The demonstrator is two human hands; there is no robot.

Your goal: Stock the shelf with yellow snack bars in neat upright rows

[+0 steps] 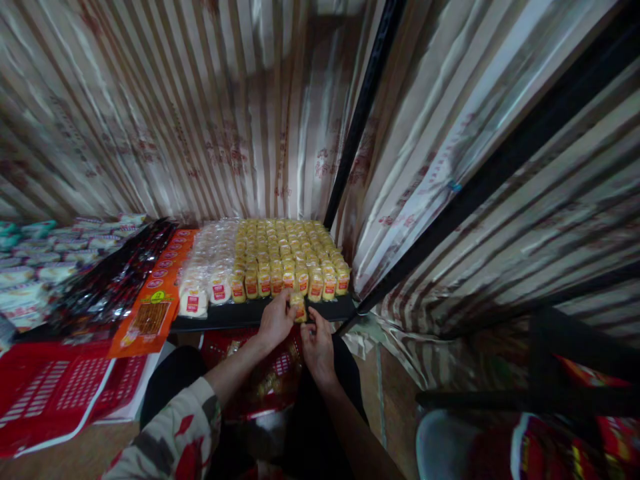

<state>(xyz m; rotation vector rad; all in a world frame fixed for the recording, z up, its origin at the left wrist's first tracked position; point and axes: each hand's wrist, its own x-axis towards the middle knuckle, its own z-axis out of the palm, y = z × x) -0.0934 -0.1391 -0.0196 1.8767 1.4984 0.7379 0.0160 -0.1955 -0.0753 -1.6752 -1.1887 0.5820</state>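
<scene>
My left hand (278,320) is closed in a pinch on a small yellow snack packet (299,308) at the front edge of the black shelf (215,321). My right hand (319,341) is just to the right of that packet, its fingers bent and thumb apart; whether the tips touch it I cannot tell. Behind both hands stand tight rows of similar yellow packets (285,250) with red labels. Left of them are rows of white packets (213,257) in clear wrap.
An orange snack bag (150,313), dark shiny packets (120,273) and white packages (65,250) lie farther left. A red basket (55,393) is below them. Another red basket (250,393) with packets sits under my hands. Black posts (367,100) and striped curtain (200,133) stand behind.
</scene>
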